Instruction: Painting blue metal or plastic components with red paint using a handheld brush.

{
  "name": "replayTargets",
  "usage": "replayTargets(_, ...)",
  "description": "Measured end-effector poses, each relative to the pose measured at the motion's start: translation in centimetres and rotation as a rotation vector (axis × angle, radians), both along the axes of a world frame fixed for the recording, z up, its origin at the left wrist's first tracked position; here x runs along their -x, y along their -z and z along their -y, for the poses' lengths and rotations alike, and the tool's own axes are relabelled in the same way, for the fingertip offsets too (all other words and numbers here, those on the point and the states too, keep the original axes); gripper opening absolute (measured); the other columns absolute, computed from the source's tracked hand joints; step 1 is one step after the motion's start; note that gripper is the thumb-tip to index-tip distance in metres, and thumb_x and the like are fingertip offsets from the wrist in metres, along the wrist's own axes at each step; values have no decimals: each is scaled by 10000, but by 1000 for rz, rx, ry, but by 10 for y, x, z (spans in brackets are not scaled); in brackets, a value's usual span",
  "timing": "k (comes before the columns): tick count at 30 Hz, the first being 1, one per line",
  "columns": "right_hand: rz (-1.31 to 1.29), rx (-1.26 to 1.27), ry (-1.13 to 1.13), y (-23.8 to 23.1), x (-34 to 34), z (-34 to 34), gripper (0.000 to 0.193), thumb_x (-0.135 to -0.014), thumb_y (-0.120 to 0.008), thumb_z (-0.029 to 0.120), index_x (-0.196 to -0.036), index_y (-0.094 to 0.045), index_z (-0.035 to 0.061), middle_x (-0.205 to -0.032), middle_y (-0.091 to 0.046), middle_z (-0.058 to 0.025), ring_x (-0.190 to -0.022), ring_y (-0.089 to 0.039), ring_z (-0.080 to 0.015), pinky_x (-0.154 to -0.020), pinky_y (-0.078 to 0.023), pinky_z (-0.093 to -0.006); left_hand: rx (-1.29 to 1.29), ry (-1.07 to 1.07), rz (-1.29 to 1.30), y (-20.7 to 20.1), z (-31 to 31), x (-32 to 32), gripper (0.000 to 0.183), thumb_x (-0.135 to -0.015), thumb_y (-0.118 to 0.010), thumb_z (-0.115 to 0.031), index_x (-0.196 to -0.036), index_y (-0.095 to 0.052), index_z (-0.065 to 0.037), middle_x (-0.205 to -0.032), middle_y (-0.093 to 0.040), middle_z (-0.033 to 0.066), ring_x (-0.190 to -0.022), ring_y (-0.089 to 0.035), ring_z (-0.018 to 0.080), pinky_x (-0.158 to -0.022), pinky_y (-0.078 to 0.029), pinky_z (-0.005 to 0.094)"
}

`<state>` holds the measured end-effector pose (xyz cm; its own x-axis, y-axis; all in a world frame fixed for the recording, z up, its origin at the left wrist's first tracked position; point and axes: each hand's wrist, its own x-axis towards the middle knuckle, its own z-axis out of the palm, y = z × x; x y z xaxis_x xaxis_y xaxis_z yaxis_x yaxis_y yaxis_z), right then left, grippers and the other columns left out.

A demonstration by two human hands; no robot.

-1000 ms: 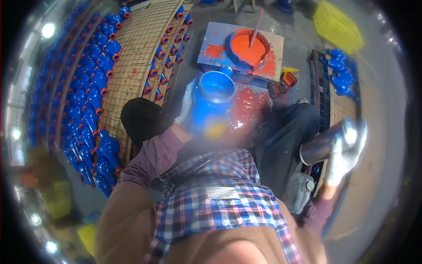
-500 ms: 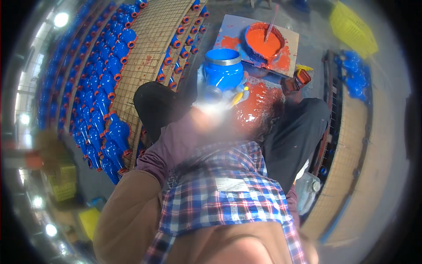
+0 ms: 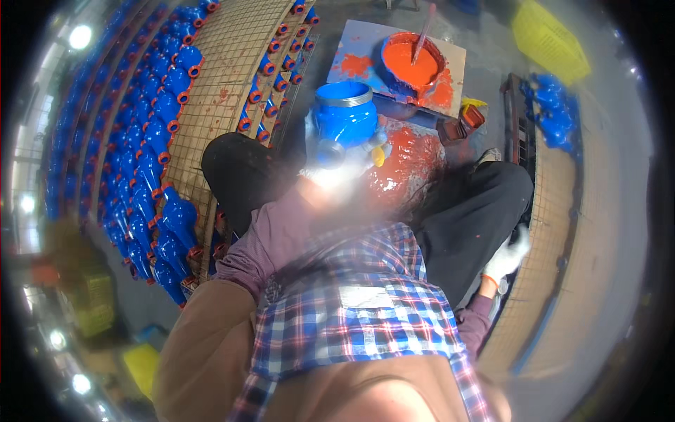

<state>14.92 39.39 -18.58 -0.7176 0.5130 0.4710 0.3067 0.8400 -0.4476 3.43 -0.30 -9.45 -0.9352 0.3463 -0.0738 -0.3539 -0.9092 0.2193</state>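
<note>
Racks of glossy blue castings (image 3: 179, 214) with red ends crowd the floor on the left, beside a wire-mesh panel (image 3: 221, 63); from where I stand, a yellow crate (image 3: 548, 42) shows at the far right. Ahead of the seated person, a paint-splashed board (image 3: 455, 63) bears a tub of orange-red paint (image 3: 409, 65) with a brush handle (image 3: 425, 32) leaning up out of it. Closer in lies a red-smeared surface (image 3: 408, 158).

Gloved, the left hand (image 3: 336, 167) grasps the blue threaded body (image 3: 346, 125) from below, holding it up just short of the tub, bare metal threads (image 3: 344, 98) uppermost and mouth open. Down beside the right knee, near the mesh-topped rack (image 3: 552, 211), hangs the right hand (image 3: 508, 257), also gloved; it is blurred, and I cannot tell whether its fingers close on anything.

To my mind, good handling here means supporting the weight from underneath, keeping fingers off the shiny blue sides in case the coat is tacky, and keeping the mouth level. I would also hold the threads away from the tub's messy rim, and let the right arm reach without tipping the left.
</note>
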Motion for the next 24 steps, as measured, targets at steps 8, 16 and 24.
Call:
replayTargets(8,-99,67,-986,-159,53,180,366,-751,-711,75,-1110,-668,128,-959,-613,-100,-793,-620,-277,-675,-506,-352,-117,113,-13,12,-4,-4,761,-853,-547,-622,-1346,-454,-50,-1265,-559,194,-1094,-577,406,-1026,-408,572)
replayTargets(16,-224,-31,-1027,-128,78,201,281,-716,-729,45,-977,-681,139,-816,-593,-56,-717,-594,-238,-609,-478,-335,-40,63,83,3,2,-9,912,-821,-506,-723,-1387,-402,-15,-1290,-516,259,-1135,-536,427,-1013,-425,551)
replayTargets(24,-353,937,-571,-113,141,155,170,-890,-647,56,-1050,-617,6,-962,-619,-42,-813,-565,-93,-704,-469,-234,319,215,121,-38,46,46,834,-882,-387,-707,-1358,-429,-24,-1162,-596,270,-813,-670,383,-628,-604,409)
